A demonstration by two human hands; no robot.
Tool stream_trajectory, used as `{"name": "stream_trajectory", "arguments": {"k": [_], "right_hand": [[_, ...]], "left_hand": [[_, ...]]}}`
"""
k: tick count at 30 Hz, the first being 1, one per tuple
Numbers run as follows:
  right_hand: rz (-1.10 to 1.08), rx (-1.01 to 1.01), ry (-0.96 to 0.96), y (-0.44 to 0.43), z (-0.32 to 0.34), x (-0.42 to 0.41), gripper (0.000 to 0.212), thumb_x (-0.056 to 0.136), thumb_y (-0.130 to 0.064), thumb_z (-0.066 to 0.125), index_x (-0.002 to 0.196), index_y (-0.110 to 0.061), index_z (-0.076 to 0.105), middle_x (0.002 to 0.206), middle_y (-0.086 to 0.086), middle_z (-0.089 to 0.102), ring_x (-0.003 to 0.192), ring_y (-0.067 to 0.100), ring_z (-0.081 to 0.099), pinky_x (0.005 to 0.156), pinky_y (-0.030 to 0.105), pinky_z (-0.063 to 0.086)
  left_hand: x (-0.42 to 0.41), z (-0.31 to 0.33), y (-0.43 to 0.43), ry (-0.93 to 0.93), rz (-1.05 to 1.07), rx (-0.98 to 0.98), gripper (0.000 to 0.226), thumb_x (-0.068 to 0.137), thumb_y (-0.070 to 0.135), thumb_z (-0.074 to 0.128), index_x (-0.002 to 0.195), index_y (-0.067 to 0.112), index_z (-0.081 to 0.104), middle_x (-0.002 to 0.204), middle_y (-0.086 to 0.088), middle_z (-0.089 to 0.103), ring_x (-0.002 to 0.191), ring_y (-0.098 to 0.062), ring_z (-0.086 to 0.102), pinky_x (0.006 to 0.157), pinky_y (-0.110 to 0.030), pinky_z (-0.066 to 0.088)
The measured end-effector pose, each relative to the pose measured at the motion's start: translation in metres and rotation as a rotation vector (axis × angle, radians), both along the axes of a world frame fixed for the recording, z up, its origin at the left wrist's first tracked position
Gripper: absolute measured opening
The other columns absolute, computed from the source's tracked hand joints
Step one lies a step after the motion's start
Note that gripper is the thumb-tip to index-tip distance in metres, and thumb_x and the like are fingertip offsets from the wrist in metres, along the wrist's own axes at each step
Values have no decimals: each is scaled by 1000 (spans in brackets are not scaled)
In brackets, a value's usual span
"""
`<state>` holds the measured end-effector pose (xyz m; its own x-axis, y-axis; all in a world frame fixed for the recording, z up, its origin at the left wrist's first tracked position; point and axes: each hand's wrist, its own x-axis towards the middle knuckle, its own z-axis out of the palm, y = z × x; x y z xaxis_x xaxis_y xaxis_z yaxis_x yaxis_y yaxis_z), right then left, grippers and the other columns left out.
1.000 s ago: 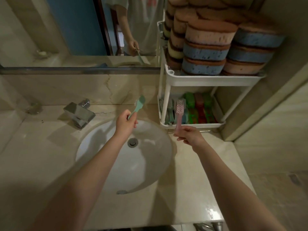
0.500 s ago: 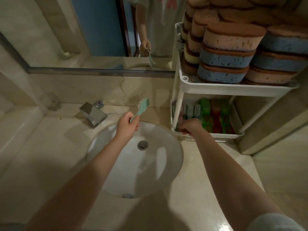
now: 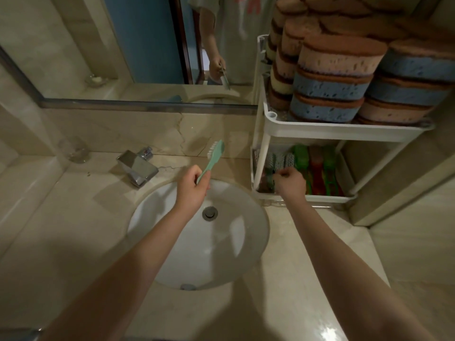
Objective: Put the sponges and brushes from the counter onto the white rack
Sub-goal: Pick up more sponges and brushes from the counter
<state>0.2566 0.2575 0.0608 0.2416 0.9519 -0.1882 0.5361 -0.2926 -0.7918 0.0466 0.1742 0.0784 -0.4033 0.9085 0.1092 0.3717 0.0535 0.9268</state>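
Left hand [image 3: 190,187] closed around handle of green brush [image 3: 213,157], held bristle-end up over sink basin [image 3: 246,254]. Right hand [image 3: 290,182] curled inside lower tier of white rack [image 3: 344,130] among stored brushes [image 3: 317,166]; contents of grip not discernible. Sponges [image 3: 330,80] stacked on upper tier.

Dim bathroom — beige marble counter [image 3: 73,232] w/ white basin [image 3: 236,244], chrome tap [image 3: 137,167], wall mirror [image 3: 138,40].
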Motion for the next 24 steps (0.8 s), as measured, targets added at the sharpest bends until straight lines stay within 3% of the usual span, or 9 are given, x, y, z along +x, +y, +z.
{"name": "stream_trajectory", "arguments": {"k": [2,5,8,11,14,18,21,24], "right_hand": [[8,44,129,-14,13,-2,16,86,-18,61,70,-16,59,73,4,63,71,23,61,69,38,53],[285,-14,359,-39,38,-13,27,91,-25,61,68,-13,66,62,6,62,54,18,52,52,27,44],[447,-18,427,-54,58,-29,28,90,-35,62,72,-16,69,57,2,62,42,10,46,44,18,37],[443,13,480,-61,65,-41,30,87,-29,67,61,-15,62,54,0,60,38,9,44,41,17,34],[409,19,503,-67,61,-36,24,85,-15,69,62,-14,62,52,-1,58,36,5,44,40,16,35],[305,25,550,-68,54,-13,18,86,-10,67,70,-12,61,59,0,57,40,3,46,41,17,35],[170,14,606,-61,46,10,13,90,-10,62,78,-10,60,66,4,56,42,6,43,41,17,35],[59,-58,572,-43,34,31,6,93,-16,58,93,-10,59,78,8,60,54,12,46,51,23,40]], "left_hand": [[1,1,-5,97,10,79,37,93,14,52,63,18,30,58,-16,47,54,-17,42,52,-27,33],[4,12,-15,396,-45,225,39,93,18,52,63,21,26,54,-3,35,51,-18,34,48,-32,26],[6,16,-22,832,-202,433,29,89,23,47,63,13,39,52,-7,42,44,-27,41,43,-27,29],[10,7,-29,1049,-312,576,18,86,16,51,71,14,42,57,-7,47,48,-27,46,47,-30,35],[20,3,-34,1107,-355,628,20,76,7,51,73,16,33,59,-7,46,51,-26,45,49,-31,32],[36,-2,-29,1081,-530,435,18,68,18,53,80,15,39,73,-7,52,62,-28,55,52,-31,42],[46,1,-20,972,-618,146,37,80,25,57,115,12,51,115,-8,54,101,-28,57,78,-36,47],[55,15,0,730,-565,-49,56,89,26,56,140,13,36,143,-5,38,126,-22,44,100,-35,40]]}}
